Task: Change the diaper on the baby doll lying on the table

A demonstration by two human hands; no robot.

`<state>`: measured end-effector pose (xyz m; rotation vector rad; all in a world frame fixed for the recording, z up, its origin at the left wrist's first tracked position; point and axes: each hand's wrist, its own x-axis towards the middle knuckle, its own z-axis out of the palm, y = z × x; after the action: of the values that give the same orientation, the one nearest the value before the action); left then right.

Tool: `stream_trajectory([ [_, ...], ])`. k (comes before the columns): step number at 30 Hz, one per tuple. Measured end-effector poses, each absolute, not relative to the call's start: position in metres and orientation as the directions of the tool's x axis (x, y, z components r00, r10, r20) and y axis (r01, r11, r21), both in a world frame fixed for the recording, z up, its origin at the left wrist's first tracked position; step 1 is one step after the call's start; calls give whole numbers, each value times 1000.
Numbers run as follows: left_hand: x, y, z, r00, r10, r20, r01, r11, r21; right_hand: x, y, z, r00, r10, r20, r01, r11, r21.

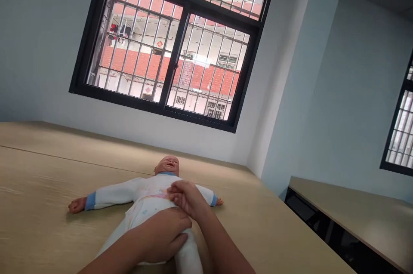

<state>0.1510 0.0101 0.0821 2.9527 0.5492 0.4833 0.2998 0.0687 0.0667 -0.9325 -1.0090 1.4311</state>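
Observation:
A baby doll [167,166] lies face up on the wooden table, with its head at the far end and its arms spread. It wears a white top [119,193] with blue cuffs and a printed front, and a white-clad leg [190,254] points toward me. My left hand [167,233] lies over the doll's lower body, closed on the white clothes near the top of that leg; its fingertips are partly hidden. Just beyond it, my right hand [187,196] hovers over or touches the chest, fingers curled together. Whatever they pinch, if anything, is hidden.
The pale wooden table [41,188] reaches to the wall, with a seam across its far part. On the right, past a gap, stands another table [361,209] with a dark side. A barred window [176,65] is in the wall ahead.

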Motion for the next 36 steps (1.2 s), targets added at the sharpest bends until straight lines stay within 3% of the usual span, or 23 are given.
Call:
stream_trajectory([
  [4, 132, -8, 93, 864, 399, 307, 326, -908, 262, 337, 73, 51, 191, 981, 24, -338, 89, -937],
  [9, 82, -6, 80, 679, 645, 350, 549, -763, 342, 356, 68, 47, 169, 983, 70, -243, 110, -964],
  [12, 57, 11, 54, 506, 730, 460, 626, -678, 387, 339, 59, 46, -21, 989, 147, 76, 149, -986],
  [14, 47, 19, 38, 454, 749, 482, 635, -652, 415, 324, 55, 44, -75, 966, 246, 274, 257, -927],
  [21, 56, 24, 43, 452, 786, 423, 626, -617, 477, 313, 62, 35, 122, 885, 449, 569, 308, -763],
  [25, 68, 36, 51, 489, 807, 331, 657, -591, 469, 318, 61, 32, 12, 897, 442, 608, 345, -715],
  [36, 66, 24, 67, 540, 800, 260, 684, -598, 417, 315, 58, 34, 22, 906, 424, 531, 349, -772],
])
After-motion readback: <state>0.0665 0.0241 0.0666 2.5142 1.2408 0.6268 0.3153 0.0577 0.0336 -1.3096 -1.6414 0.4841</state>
